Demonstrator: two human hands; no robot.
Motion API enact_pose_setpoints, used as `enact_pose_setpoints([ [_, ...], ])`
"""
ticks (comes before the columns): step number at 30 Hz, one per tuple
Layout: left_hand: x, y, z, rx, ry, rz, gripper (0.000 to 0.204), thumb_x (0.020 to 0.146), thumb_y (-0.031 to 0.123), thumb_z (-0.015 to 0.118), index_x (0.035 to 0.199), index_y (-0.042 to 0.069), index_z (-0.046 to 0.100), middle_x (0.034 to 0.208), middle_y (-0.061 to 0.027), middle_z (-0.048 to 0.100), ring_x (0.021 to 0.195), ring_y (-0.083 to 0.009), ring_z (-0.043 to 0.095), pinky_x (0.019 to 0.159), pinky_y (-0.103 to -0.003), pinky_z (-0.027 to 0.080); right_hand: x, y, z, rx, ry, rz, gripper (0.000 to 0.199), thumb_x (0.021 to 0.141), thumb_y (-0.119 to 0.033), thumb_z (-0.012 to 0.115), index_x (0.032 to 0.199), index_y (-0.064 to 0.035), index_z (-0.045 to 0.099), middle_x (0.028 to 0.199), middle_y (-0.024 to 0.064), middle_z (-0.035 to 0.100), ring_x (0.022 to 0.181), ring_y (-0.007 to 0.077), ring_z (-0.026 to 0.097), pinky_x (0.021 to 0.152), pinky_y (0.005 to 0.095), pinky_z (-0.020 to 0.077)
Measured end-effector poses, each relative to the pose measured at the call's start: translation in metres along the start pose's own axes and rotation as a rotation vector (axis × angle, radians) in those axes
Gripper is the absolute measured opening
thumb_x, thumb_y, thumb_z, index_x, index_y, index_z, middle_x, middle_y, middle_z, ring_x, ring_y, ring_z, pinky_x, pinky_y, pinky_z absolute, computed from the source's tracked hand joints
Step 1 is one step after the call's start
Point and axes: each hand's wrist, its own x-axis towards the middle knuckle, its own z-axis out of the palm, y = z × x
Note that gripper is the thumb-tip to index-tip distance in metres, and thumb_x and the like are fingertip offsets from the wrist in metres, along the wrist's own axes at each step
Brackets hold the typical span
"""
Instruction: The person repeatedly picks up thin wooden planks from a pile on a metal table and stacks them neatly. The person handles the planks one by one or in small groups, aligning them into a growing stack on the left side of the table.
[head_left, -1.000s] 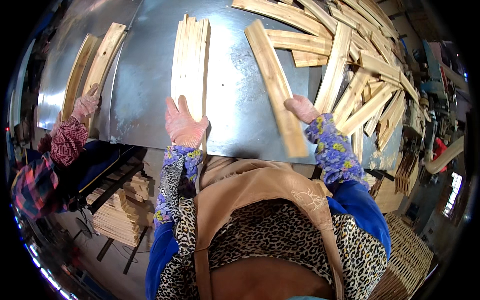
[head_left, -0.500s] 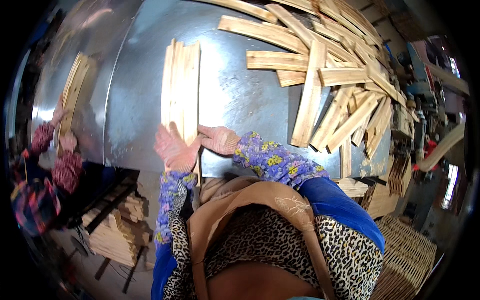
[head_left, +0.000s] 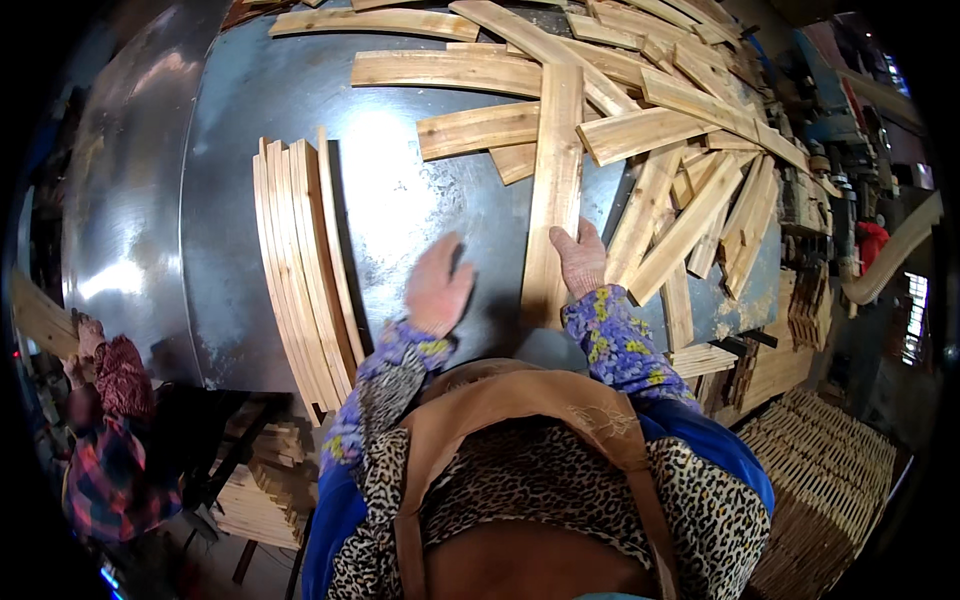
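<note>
Both the left hand (head_left: 438, 285) and right hand (head_left: 580, 258) have left the pale wooden on-edge boards (head_left: 298, 260), left of the fingers. The left fingers spread apart; the right clamp a long, flat, pale-brown wooden board (head_left: 556, 180).

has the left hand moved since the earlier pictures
Yes, to the right: the left hand was on the board stack; now it is off it, farther right of the table seam.

"Where's it brightest?"
"White glare on the metal tabletop (head_left: 385, 200); toward the rim, straight edges bend into black."
"Shadows, blur?"
"Dark shadow right of the board stack (head_left: 290, 250); the left hand (head_left: 438, 288) is motion-smeared."
</note>
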Motion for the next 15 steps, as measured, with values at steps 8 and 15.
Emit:
enact_pose_setpoints([
  [8, 0.034, 0.052, 0.055, -0.780, 0.123, -0.465, 0.055, 0.111, 0.033, 0.060, 0.151, -0.004, 0.062, 0.134, -0.0224, 0.075, 0.122, -0.0326, 0.070, 0.106, -0.043, 0.054, 0.014, -0.052, 0.046, 0.397, -0.412, -0.135, 0.048, 0.111, -0.019, 0.068, 0.152, 0.0042, 0.060, 0.136, 0.0124, 0.073, 0.123, 0.0210, 0.068, 0.107, 0.0367, 0.0551],
  [15, 0.282, 0.110, -0.083, -0.186, 0.262, -0.232, 0.060, 0.108, 0.045, 0.057, 0.132, -0.007, 0.074, 0.126, -0.0315, 0.077, 0.123, -0.0471, 0.071, 0.108, -0.051, 0.052, 0.141, -0.155, 0.015, -0.216, -0.256, -0.416, 0.050, 0.105, -0.033, 0.075, 0.147, -0.0056, 0.071, 0.121, 0.0164, 0.080, 0.117, 0.0257, 0.075, 0.107, 0.0372, 0.0568],
])
